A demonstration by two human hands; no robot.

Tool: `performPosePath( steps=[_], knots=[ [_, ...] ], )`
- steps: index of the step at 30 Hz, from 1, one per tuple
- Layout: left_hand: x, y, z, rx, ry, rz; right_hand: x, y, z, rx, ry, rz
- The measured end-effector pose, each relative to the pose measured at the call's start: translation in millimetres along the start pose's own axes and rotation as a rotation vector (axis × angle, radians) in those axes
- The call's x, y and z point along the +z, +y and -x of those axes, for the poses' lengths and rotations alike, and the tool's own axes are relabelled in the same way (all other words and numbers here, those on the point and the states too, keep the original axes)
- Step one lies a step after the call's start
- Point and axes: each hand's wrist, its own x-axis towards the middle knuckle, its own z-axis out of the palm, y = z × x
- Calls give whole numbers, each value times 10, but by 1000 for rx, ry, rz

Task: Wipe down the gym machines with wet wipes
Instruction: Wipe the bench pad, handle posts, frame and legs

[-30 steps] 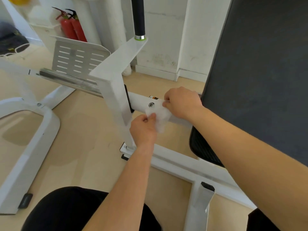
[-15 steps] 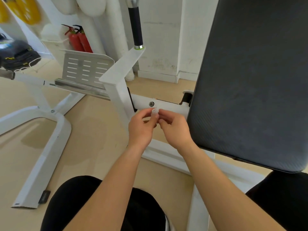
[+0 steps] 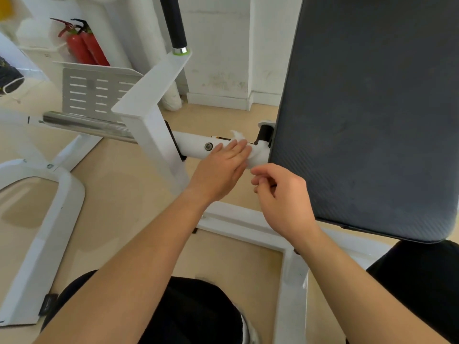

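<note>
The left hand (image 3: 221,170) lies flat on the white round bar (image 3: 191,145) of the gym machine. Its fingers (image 3: 236,150) are straight and press the wet wipe (image 3: 239,135) onto the bar. The wipe is bunched under the fingertips, close to where the bar goes behind the big black pad (image 3: 372,108), and a little white bit of it sticks up. A bolt (image 3: 208,146) on the bar is just beside the hand. The right hand (image 3: 283,194) is near, a bit lower, with its fingers loosely curled, and it seems to hold nothing. I think the job is only part done: this bar is the bit being cleaned right now. The white post (image 3: 154,135), the floor frame (image 3: 238,223), the black handle grip (image 3: 175,21) and the pad may be left to do, but nothing here shows which parts are clean already.
</note>
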Motion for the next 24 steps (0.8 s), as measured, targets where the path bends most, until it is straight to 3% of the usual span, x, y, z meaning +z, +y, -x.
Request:
performPosePath(
  steps=[4, 10, 15, 19, 24],
  knots=[
    [-83, 96, -343, 30, -12, -2, -77, 40, -7, -58, -7, 64],
    [-8, -8, 7, 86, 163, -139, -165, 99, 18, -52, 33, 100],
    [-40, 22, -137, -21, 181, -98, -181, 91, 104, -73, 1, 100],
    [48, 191, -50, -3, 223, -123, -304, 106, 153, -27, 11, 102],
    [-37, 525, 238, -246, 275, 169, -470, 131, 297, 39, 14, 107]
  ],
)
